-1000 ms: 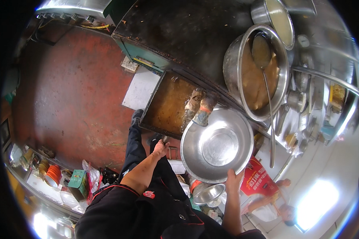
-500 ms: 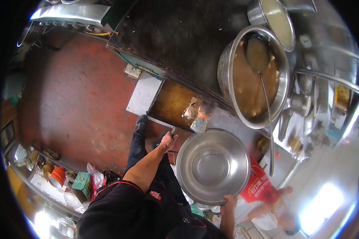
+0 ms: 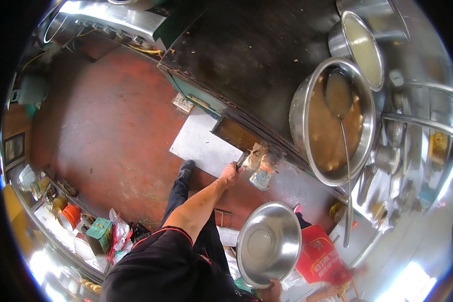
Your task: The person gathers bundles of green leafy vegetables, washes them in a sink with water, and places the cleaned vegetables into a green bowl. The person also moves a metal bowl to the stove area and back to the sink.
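Observation:
My left hand is closed round the front edge or handle of a drawer under the dark counter; its brown inside shows in part. Beside my fingers lies a crumpled brownish bag with a blue-and-white packet against it. My right hand grips the near rim of a wide steel basin, tilted and holding nothing that I can see. The fingers under that rim are partly hidden.
On the counter stands a big steel bowl of brown liquid with a long-handled ladle in it. Behind is a pot of pale liquid. Another person in a red apron is close on the right. Orange bowls stand lower left.
The drawer has slid in toward the counter with my left hand on it, so less of its brown inside shows. The basin has tipped and moved lower in the view.

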A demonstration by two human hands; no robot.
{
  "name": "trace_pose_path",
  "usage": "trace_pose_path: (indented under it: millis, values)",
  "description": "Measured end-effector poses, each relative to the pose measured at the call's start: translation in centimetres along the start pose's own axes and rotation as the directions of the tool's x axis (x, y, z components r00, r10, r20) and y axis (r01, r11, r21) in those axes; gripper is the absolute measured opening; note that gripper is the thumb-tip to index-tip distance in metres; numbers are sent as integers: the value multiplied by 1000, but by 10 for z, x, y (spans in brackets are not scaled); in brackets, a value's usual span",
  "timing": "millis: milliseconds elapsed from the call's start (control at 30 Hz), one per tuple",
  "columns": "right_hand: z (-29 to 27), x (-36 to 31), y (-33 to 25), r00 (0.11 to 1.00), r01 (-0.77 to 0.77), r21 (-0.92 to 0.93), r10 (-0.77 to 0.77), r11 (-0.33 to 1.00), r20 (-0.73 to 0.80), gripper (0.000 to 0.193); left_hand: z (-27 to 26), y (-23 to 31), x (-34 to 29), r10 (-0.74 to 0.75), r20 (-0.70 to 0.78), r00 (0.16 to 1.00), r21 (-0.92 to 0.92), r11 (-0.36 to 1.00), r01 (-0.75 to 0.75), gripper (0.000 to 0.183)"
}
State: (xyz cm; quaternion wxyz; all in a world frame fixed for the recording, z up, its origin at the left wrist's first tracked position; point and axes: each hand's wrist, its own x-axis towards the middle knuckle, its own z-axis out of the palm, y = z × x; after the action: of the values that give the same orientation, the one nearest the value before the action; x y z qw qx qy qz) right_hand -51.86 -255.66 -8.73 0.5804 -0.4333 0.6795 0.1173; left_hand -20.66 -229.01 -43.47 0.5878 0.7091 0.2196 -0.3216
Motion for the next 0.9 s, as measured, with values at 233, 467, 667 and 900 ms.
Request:
trace_pose_path:
  millis: [233,467,667,900]
  values:
    - [-1,-15,10,999,-38,-181,32,983,-38,15,-5,31,12,78,-125,989,-47,995,-84,24]
    - [-49,3,29,971,222,-553,-129,803,202,34,-2,37,27,166,-157,974,-308,928,-208,27]
    - [-32,6,10,964,266,-669,-181,694,196,18,7,40,34,122,-90,989,-702,696,-149,31]
    - [2,18,4,989,117,-618,-32,777,147,22,3,30,25,20,-88,996,-716,694,-77,50]
